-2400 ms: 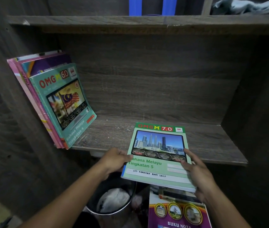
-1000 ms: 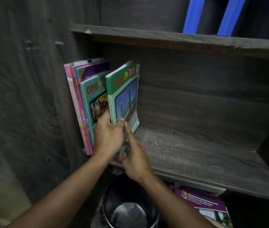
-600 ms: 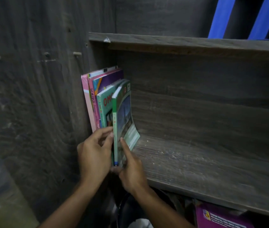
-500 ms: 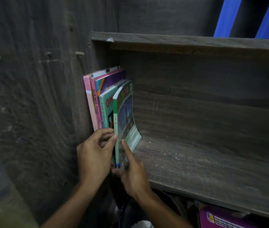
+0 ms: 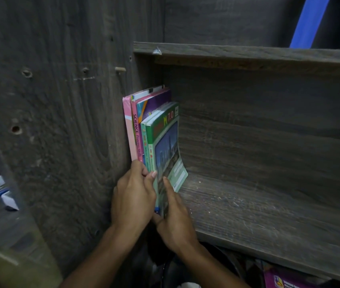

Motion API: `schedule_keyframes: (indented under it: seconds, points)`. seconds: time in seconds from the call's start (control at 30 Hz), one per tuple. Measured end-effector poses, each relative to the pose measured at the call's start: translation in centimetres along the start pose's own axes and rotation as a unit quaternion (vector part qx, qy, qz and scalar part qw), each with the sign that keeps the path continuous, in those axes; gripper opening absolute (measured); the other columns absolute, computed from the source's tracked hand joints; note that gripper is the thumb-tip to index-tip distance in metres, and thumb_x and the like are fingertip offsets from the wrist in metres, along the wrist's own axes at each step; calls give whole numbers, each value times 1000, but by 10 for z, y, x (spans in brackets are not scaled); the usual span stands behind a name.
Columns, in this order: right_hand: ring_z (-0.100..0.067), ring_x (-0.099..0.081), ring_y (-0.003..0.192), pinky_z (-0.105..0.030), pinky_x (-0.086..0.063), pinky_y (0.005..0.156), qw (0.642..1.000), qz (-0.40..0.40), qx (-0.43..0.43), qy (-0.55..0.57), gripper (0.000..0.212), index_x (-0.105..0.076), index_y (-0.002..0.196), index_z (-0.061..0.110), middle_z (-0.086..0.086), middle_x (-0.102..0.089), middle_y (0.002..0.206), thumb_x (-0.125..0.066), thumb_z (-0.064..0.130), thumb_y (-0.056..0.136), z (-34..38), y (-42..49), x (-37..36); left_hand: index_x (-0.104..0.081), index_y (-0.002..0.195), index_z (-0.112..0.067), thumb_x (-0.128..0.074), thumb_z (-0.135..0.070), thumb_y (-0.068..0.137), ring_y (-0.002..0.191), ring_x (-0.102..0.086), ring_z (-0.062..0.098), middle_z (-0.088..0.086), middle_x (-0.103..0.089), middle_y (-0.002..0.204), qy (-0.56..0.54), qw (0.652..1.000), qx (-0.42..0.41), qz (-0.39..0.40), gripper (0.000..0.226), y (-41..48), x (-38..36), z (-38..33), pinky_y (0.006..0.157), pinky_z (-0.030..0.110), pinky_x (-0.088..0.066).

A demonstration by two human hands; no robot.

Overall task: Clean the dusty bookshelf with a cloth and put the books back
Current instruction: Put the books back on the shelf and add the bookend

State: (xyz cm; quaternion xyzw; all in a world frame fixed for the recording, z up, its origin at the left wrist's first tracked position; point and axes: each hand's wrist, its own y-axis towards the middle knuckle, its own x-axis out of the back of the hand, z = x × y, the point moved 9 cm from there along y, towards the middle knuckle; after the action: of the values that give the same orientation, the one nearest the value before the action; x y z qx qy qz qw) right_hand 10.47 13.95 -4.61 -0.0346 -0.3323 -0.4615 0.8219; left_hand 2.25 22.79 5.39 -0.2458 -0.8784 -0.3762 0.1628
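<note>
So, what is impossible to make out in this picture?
Head view:
- Lower spines of the books: hidden behind the left hand.
- Small print on the green book: blurred, too small.
- The purple book below the shelf: cut off by the bottom edge.
- Whether the left hand grips or only presses: its fingers hide this.

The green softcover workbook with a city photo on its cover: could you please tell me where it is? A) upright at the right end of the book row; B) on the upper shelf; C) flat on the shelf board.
A: the green softcover workbook stands upright, rightmost in the row of books against the left wall, its bottom on the grey wooden shelf board, the right hand holding its lower corner.
</note>
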Motion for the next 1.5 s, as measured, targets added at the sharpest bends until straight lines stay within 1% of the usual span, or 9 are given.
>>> schedule_keyframes:
  seconds: [0.2, 0.37, 0.57, 0.83, 0.93, 1.07, 1.2, 1.3, 1.5]
  points:
    - [33, -9, 122, 8, -4, 99, 999, -19, 23, -10, 76, -18, 156, 23, 14, -24, 156, -59, 7, 94, 9, 2, 1, -40, 101, -11, -44, -28, 99, 83, -62, 34, 13, -61, 98, 95, 994, -1, 47, 18, 3, -9, -11, 63, 43, -49]
    - [10, -26, 131, 2, -15, 102, 1000, -17, 11, -6, 78, -23, 156, 22, 12, -33, 154, -64, 10, 91, 6, 7, 6, -45, 97, -12, -48, -30, 98, 77, -63, 26, 8, -63, 91, 67, 997, -3, 41, 18, 2, -3, -12, 60, 38, -50]
    - [-6, -47, 129, -26, -42, 108, 1000, 0, -7, 11, 73, -33, 152, 26, 9, -49, 143, -67, 13, 88, 6, 10, 12, -51, 89, -12, -59, -17, 93, 73, -60, 19, 1, -59, 82, 11, 999, -27, 14, 10, 1, -2, -12, 65, 39, -53]
    - [-5, -59, 107, 1, -37, 75, 996, 81, -16, 21, 63, -40, 146, 31, 16, -56, 119, -66, 17, 90, 15, 7, 26, -50, 89, -15, -64, -11, 88, 71, -53, 4, -6, -54, 84, 5, 999, -33, 30, 14, -6, 1, -15, 66, 34, -51]
    - [-3, -55, 111, -3, -40, 82, 996, 87, -17, 13, 66, -40, 146, 32, 18, -54, 122, -69, 18, 88, 18, 1, 31, -54, 92, -16, -64, -10, 86, 77, -55, 9, -5, -54, 91, 12, 998, -39, 51, 13, -10, 2, -19, 70, 35, -52]
    - [-7, -56, 117, -24, -48, 99, 995, 96, -31, 9, 68, -40, 145, 35, 12, -55, 132, -70, 17, 87, 16, -11, 44, -59, 111, -17, -65, -11, 87, 94, -60, 16, -4, -57, 108, 35, 994, -48, 92, 26, -20, 5, -23, 81, 38, -55]
    - [5, -41, 119, -1, -33, 86, 995, 91, -28, -34, 78, -24, 153, 35, 21, -35, 146, -70, 26, 90, 12, -32, 70, -57, 130, -13, -66, -9, 85, 112, -58, 18, 0, -59, 123, 53, 988, -86, 117, 46, -37, 5, -34, 95, 35, -52]
    - [9, -26, 131, 8, -14, 92, 991, 85, -8, -100, 80, -19, 155, 33, 17, -20, 159, -67, 29, 92, 13, -52, 92, -57, 131, -13, -69, -10, 81, 113, -58, 19, 1, -60, 123, 61, 984, -120, 115, 51, -50, 0, -46, 96, 35, -49]
    - [-9, -3, 151, -37, -11, 123, 971, 63, 2, -231, 82, -11, 155, 38, 11, 1, 165, -63, 37, 91, 7, -103, 139, -56, 134, -13, -44, -36, 81, 126, -52, 28, 8, -57, 136, 89, 971, -180, 129, 59, -88, -29, -70, 108, 41, -35]
